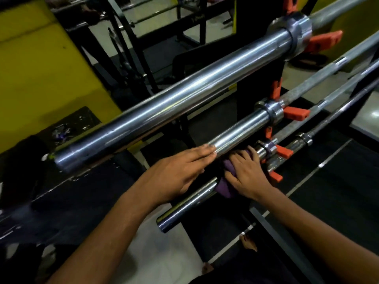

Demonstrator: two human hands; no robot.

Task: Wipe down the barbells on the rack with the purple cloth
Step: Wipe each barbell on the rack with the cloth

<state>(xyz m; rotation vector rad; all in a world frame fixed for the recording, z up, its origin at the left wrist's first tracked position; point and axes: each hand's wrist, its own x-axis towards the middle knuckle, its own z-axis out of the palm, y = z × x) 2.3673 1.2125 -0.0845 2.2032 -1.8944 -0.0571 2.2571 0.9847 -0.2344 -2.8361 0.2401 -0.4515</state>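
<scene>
Three chrome barbells lie stacked on a black rack (260, 83), sleeve ends toward me. The top barbell (174, 103) is the thickest and nearest. My left hand (176, 171) rests with straight fingers on the end of the middle barbell (240, 134). My right hand (248, 175) grips the purple cloth (225, 187) around the sleeve of the lowest barbell (188, 206), near its collar. Most of the cloth is hidden under that hand.
Orange rack pegs (295, 113) stick out beside the collars. Thin bar shafts (328, 78) run off to the upper right. A yellow wall (41, 68) stands at left, black machine frames (131, 48) behind. My bare feet (248, 244) show on the floor below.
</scene>
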